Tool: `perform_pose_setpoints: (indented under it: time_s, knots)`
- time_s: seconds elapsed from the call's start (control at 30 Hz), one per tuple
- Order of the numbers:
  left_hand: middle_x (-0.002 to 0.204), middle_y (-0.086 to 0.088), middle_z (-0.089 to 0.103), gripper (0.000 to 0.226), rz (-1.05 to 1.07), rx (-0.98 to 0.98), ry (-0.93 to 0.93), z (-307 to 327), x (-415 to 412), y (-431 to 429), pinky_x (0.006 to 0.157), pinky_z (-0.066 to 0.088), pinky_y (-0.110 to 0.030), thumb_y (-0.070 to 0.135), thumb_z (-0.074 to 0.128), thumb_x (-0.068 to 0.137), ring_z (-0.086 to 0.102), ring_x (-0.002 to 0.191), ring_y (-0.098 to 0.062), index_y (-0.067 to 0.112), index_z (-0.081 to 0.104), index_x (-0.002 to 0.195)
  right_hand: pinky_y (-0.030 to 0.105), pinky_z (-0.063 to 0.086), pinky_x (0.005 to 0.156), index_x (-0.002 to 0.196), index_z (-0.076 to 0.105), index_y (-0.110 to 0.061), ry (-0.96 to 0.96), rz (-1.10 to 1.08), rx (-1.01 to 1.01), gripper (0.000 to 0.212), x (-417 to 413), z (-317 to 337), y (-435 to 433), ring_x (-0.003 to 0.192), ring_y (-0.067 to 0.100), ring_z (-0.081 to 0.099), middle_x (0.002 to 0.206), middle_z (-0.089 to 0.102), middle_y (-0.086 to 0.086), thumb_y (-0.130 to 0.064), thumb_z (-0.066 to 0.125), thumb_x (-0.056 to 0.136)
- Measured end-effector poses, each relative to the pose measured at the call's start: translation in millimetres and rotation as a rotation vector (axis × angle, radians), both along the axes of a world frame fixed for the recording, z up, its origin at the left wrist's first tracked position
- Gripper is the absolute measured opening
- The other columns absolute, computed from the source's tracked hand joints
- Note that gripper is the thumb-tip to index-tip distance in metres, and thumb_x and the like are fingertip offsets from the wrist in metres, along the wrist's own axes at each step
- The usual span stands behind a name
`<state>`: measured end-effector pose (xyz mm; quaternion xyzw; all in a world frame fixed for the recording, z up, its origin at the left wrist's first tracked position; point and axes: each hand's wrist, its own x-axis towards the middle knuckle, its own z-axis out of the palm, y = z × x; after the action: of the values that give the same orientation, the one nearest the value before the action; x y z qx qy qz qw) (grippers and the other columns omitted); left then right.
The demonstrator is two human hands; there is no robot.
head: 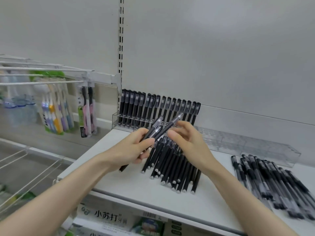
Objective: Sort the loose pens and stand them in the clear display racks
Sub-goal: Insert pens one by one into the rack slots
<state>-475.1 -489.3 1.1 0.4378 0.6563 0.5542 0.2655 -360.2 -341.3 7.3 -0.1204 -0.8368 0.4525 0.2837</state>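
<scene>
Head view: pens (pixel 157 129) gripped in left hand (pixel 134 149), caps slanting up-right toward right hand (pixel 187 142), loosely spread beside them, rack (pixel 115 119) just beyond both

- Back panel (pixel 213 48): plain pale grey, soft even light.
- Slotted metal upright (pixel 121 40) runs vert. at centre-left.
- White shelf (pixel 119 181) along the bottom, barcode label on front edge.
- Left bay: wire hooks (pixel 42 69) w/ toothbrush packs (pixel 56 109) hanging; wire rack (pixel 30 169) lower down.
- Boxed goods (pixel 105 218) under shelf, partly blurred.
</scene>
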Motion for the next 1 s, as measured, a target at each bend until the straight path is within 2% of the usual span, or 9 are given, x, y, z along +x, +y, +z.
perform_pose_setpoints:
  time_s: [0.3,0.47,0.6,0.73,0.77,0.8,0.87,0.93,1.0]
  knots:
    - [0.059,0.005,0.034,0.013,-0.013,0.088,0.089,6.5,-31.8,20.1,0.042,0.025,-0.018,0.023,0.048,0.098,0.03,0.05,-0.008,0.009,0.047,0.099,0.026,0.058,0.067,0.097,0.058,-0.012,0.293,-0.091,-0.251,0.005,-43.4,33.4,-3.0,0.074,0.017,0.07,0.089,0.066,0.01,-0.012,0.06,0.092]
    - [0.069,-0.002,0.045,0.025,0.125,0.151,0.171,8.9,-71.4,36.8,0.041,0.029,-0.018,0.031,0.04,0.1,0.034,0.046,-0.011,0.007,0.048,0.1,0.027,0.059,0.067,0.119,0.043,-0.018,0.446,-0.208,-0.171,0.041,-68.3,43.7,7.9,0.075,0.02,0.071,0.088,0.066,0.009,-0.002,0.064,0.088]
    - [0.086,-0.013,0.057,0.045,0.18,0.149,0.146,9.9,-100.2,49.5,0.076,0.049,-0.057,0.043,0.04,0.097,0.057,0.067,-0.028,0.013,0.046,0.129,0.023,0.057,0.066,0.12,0.041,-0.024,0.454,-0.328,0.041,0.045,-86.5,47.8,15.9,0.068,0.014,0.07,0.093,0.066,0.006,-0.006,0.066,0.087]
    - [0.073,-0.01,0.048,0.039,0.123,0.281,-0.003,-0.7,-110.2,62.5,0.045,0.043,-0.026,0.035,0.04,0.099,0.03,0.053,-0.011,0.01,0.045,0.127,0.042,0.059,0.072,0.123,0.044,-0.029,0.435,-0.433,0.2,0.047,-106.1,38.7,20.7,0.068,0.016,0.07,0.09,0.064,0.002,-0.01,0.067,0.087]
    - [0.085,-0.019,0.058,0.043,0.13,0.295,-0.024,-3.5,-108.9,63.3,0.053,0.051,-0.036,0.037,0.04,0.099,0.03,0.056,-0.01,0.009,0.043,0.131,0.044,0.058,0.072,0.123,0.045,-0.029,0.436,-0.445,0.222,0.047,-108.7,37.1,20.8,0.067,0.016,0.07,0.088,0.063,0.002,-0.01,0.067,0.086]
    - [0.108,-0.029,0.058,0.05,0.14,0.297,-0.023,-8.1,-109.1,63.6,0.071,0.052,-0.053,0.042,0.04,0.097,0.026,0.096,-0.017,0.008,0.04,0.134,0.044,0.058,0.072,0.123,0.045,-0.031,0.434,-0.455,0.245,0.048,-111.5,35.9,21.3,0.067,0.015,0.069,0.086,0.062,0.0,-0.01,0.068,0.086]
    - [0.126,-0.036,0.042,0.058,0.155,0.321,0.001,-15.3,-108.2,62.2,0.092,0.036,-0.066,0.051,0.04,0.094,0.046,0.11,-0.046,0.008,0.042,0.132,0.041,0.059,0.071,0.121,0.044,-0.033,0.423,-0.461,0.265,0.049,-116.0,34.2,21.5,0.066,0.014,0.069,0.083,0.06,-0.003,-0.01,0.068,0.086]
    - [0.101,-0.022,0.063,0.045,0.176,0.397,0.051,-20.0,-110.8,60.2,0.082,0.044,-0.06,0.047,0.039,0.096,0.06,0.095,-0.039,0.009,0.051,0.118,0.038,0.059,0.072,0.121,0.043,-0.034,0.418,-0.448,0.249,0.05,-119.7,32.4,21.1,0.067,0.016,0.069,0.084,0.059,-0.001,-0.01,0.068,0.085]
    - [0.063,-0.004,0.043,0.028,0.199,0.462,0.078,-22.0,-114.5,58.6,0.058,0.036,-0.047,0.037,0.039,0.099,0.041,0.057,-0.021,0.013,0.051,0.093,0.041,0.059,0.072,0.122,0.042,-0.034,0.411,-0.441,0.259,0.051,-123.7,30.2,22.0,0.068,0.017,0.07,0.087,0.061,0.0,-0.012,0.07,0.085]
